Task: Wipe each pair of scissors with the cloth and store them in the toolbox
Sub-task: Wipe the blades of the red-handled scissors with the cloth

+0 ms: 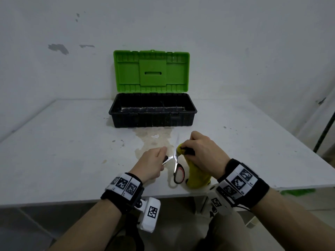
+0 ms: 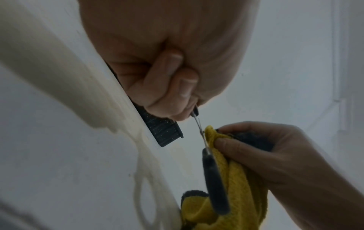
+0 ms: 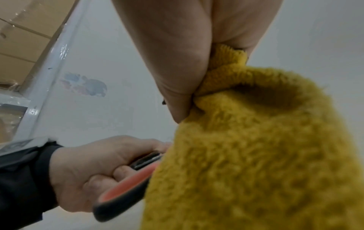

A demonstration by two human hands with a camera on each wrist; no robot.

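Note:
A pair of scissors with black and red handles is held open above the table, in front of the toolbox. My left hand grips one handle in a fist, while the other handle hangs free towards me. My right hand pinches a yellow cloth round one blade near the pivot; the blade tip points at the toolbox. The cloth hangs down to the table. The toolbox has a black base and a raised green lid. No other scissors show.
The white table has a brownish stain between the toolbox and my hands. Its front edge lies just under my wrists. A wall stands right behind the toolbox. A dark pole rises at the far right.

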